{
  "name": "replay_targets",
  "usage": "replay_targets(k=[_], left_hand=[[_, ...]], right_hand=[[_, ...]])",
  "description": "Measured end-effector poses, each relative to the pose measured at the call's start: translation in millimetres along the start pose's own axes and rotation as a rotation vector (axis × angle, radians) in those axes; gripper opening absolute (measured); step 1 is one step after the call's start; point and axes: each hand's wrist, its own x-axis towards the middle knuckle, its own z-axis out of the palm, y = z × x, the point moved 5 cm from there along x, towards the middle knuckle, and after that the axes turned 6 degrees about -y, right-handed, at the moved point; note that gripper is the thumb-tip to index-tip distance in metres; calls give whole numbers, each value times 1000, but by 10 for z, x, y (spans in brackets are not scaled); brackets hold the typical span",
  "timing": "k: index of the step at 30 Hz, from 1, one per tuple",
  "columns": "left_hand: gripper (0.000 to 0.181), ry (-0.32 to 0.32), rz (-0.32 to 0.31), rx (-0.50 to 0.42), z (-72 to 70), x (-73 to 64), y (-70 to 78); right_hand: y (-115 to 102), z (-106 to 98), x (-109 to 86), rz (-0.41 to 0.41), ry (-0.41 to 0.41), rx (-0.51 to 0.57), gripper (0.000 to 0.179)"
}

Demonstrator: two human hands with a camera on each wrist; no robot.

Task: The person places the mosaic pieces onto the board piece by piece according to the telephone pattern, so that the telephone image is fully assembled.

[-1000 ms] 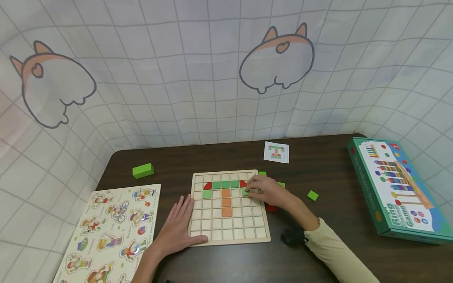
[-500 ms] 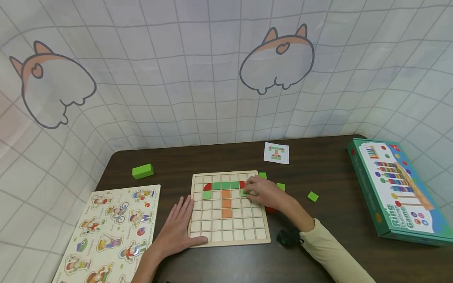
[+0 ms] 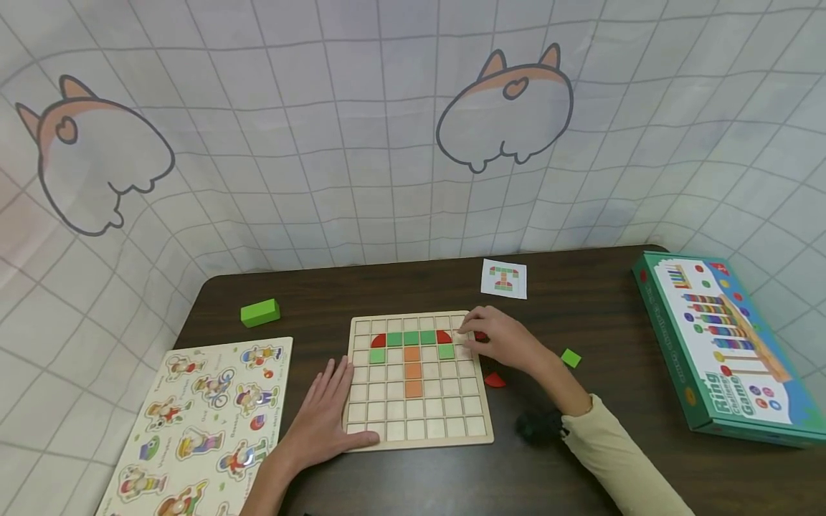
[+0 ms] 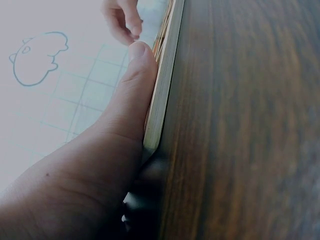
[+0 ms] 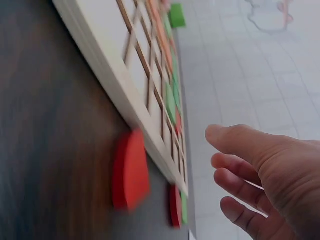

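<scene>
A wooden grid board (image 3: 426,440) lies on the dark table. A T-like pattern fills some of its cells: green squares (image 3: 411,337) across the top, red quarter-circles (image 3: 379,340) at the corners, an orange column (image 3: 413,369) down the middle. My left hand (image 3: 319,416) rests along the board's left side, fingers straight, thumb over the near edge. My right hand (image 3: 500,337) hovers at the upper right edge, its thumb and fingers (image 5: 235,180) apart with nothing between them. Right of the pattern's green square (image 3: 445,351), a red quarter-circle (image 3: 495,380) lies loose on the table.
Another red piece (image 5: 175,207) lies by the board, partly hidden by my right hand in the head view. A loose green square (image 3: 571,357) is further right. Around stand a pattern card (image 3: 504,278), a green block (image 3: 260,313), a picture puzzle (image 3: 193,423) and a game box (image 3: 729,344).
My right hand has let go of the green square, which lies in its cell below the right red piece, and has moved right and slightly up. The left hand has stayed still.
</scene>
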Motion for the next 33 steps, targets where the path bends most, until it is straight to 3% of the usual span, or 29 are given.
replay_targets(k=[7, 16, 27, 33], left_hand=[[125, 11, -2, 9, -12, -12, -7], [125, 1, -4, -2, 14, -20, -13], [124, 9, -1, 6, -5, -6, -2], [124, 9, 0, 5, -6, -3, 6]], right_hand=[[200, -101, -97, 48, 40, -12, 27], [317, -10, -116, 122, -83, -35, 31], [338, 1, -115, 30, -39, -28, 20], [355, -9, -135, 31, -91, -15, 17]])
